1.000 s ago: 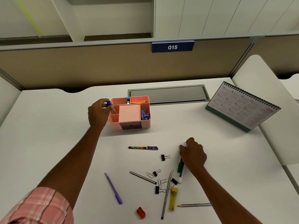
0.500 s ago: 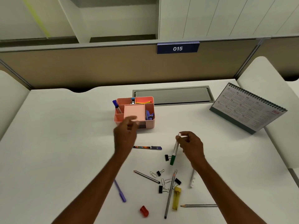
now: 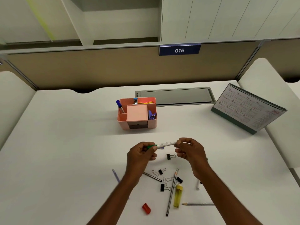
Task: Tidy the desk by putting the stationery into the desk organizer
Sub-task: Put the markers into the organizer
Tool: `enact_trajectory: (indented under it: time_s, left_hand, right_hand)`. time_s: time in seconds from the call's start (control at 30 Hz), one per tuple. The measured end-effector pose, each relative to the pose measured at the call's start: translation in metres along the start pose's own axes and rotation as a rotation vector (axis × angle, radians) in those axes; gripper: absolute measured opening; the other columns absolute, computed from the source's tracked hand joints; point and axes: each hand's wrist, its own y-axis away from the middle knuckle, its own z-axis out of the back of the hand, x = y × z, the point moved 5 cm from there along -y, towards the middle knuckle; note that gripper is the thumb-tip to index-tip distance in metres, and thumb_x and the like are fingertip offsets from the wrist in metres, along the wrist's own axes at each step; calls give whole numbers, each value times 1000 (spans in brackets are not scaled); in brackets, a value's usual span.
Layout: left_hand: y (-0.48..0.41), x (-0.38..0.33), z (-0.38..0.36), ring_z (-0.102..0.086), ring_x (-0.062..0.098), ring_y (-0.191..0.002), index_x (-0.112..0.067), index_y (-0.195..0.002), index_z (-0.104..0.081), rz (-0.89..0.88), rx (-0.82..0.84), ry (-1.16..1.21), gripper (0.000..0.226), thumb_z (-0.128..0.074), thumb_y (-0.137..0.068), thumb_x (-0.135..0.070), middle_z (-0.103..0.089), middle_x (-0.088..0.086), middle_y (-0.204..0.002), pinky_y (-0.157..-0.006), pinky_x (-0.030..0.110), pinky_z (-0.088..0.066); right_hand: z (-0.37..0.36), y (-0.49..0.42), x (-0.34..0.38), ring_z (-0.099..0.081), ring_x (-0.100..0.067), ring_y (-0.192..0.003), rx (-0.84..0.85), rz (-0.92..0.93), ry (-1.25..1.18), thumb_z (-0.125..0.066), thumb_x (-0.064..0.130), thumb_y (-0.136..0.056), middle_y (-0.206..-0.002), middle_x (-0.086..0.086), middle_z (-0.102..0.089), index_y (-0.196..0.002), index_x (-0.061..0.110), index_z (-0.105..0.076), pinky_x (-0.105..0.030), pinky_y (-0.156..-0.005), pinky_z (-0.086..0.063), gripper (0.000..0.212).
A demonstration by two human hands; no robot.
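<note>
So, head view, the only one we get: both hands are up over the counter (image 3: 65, 143), holding one green-capped marker (image 3: 166, 144) level between them. It's in front of the pink desk organizer (image 3: 152, 125) and clear of it. The left hand (image 3: 141, 154) has its fingers curled round the green cap end. The right hand (image 3: 190, 151) pinches the white tail end between thumb and fingertips. Could be a hand-over or a cap check, I can't tell which.

The organizer has a blue-capped pen (image 3: 119, 106) standing in its left rear slot, and sticky notes (image 3: 145, 102) along the back.

Step in hand, I'd say: the marker is picked up but not yet stowed. For the next move, one hand needs to let go while the other tips the marker upright and drops it in beside that pen.

Plenty left on the counter:
- binder clips (image 3: 170, 156) and paper clips (image 3: 168, 179)
- a long pencil (image 3: 171, 194)
- a yellow highlighter-ish thing (image 3: 178, 195)
- a red cap (image 3: 146, 208)
- a purple pen (image 3: 116, 176), partly under the left arm
- a white marker (image 3: 198, 184) by the right forearm
</note>
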Motion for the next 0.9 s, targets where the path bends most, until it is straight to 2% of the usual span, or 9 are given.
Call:
enact_trajectory:
  time_s: [0.1, 0.17, 0.23, 0.3, 0.4, 0.47, 0.63, 0.77, 0.9]
  left_hand:
    - [-3, -16, 23, -78, 27, -80, -13, -106, -78, -53, -90, 26, 17, -81, -89, -18, -80, 8, -90, -77, 37, -65]
    - [-7, -30, 40, -78, 25, -79, -14, -107, -79, -121, -157, -10, 20, -82, -88, -20, -80, 6, -88, -75, 33, -65]
    - [-12, -46, 56, -78, 24, -76, -15, -108, -79, -203, -207, -51, 21, -82, -88, -22, -80, 5, -88, -72, 29, -64]
    - [-19, -62, 71, -77, 24, -75, -15, -111, -79, -288, -246, -89, 24, -81, -89, -24, -80, 3, -89, -70, 30, -64]
    - [-32, -85, 91, -77, 21, -77, -15, -116, -78, -373, -296, -149, 27, -77, -93, -29, -80, 1, -92, -69, 33, -64]
    - [-42, -100, 100, -78, 18, -79, -16, -119, -77, -420, -325, -187, 28, -74, -95, -31, -80, 1, -97, -70, 31, -64]
    - [-77, -127, 118, -77, 20, -82, -14, -117, -77, -499, -421, -263, 28, -75, -94, -31, -78, 4, -101, -73, 37, -66]
    - [-105, -135, 127, -77, 19, -81, -14, -112, -79, -503, -482, -335, 29, -79, -90, -33, -79, 3, -94, -79, 45, -65]
    - [-126, -137, 126, -76, 23, -83, -11, -111, -78, -514, -526, -398, 29, -81, -89, -29, -80, 6, -97, -82, 46, -65]
  right_hand:
    - [21, 3, -4, -73, -18, -80, -74, 176, 379, -77, 20, -90, -89, 4, -78, -102, 28, -72, -38, -75, -61, 15]
    - [35, 7, -10, -69, -6, -80, -55, 316, 687, -74, 19, -91, -92, 16, -74, -98, 36, -71, -32, -74, -58, 19]
    - [50, 14, -20, -64, -2, -87, -13, 425, 967, -72, 14, -92, -99, 22, -69, -99, 39, -69, -29, -76, -55, 26]
    - [64, 23, -29, -60, -4, -97, 12, 510, 1195, -71, 6, -88, -105, 24, -63, -102, 40, -66, -30, -73, -55, 36]
    - [80, 38, -43, -62, -17, -103, 37, 657, 1428, -71, -14, -61, -112, 15, -64, -103, 30, -68, -31, -52, -56, 61]
    - [89, 44, -53, -65, -26, -107, 65, 715, 1512, -68, -19, -48, -116, 5, -66, -102, 22, -70, -32, -47, -55, 68]
    - [104, 49, -72, -56, -24, -128, 139, 661, 1554, -57, -12, -53, -131, 0, -62, -107, 20, -69, -28, -52, -57, 64]
    - [103, 52, -73, -59, -24, -123, 174, 666, 1543, -57, -14, -53, -120, 0, -63, -99, 18, -69, -29, -54, -59, 57]
    - [102, 50, -72, -62, -22, -120, 197, 629, 1542, -68, -16, -48, -117, 2, -65, -103, 20, -71, -24, -53, -55, 66]
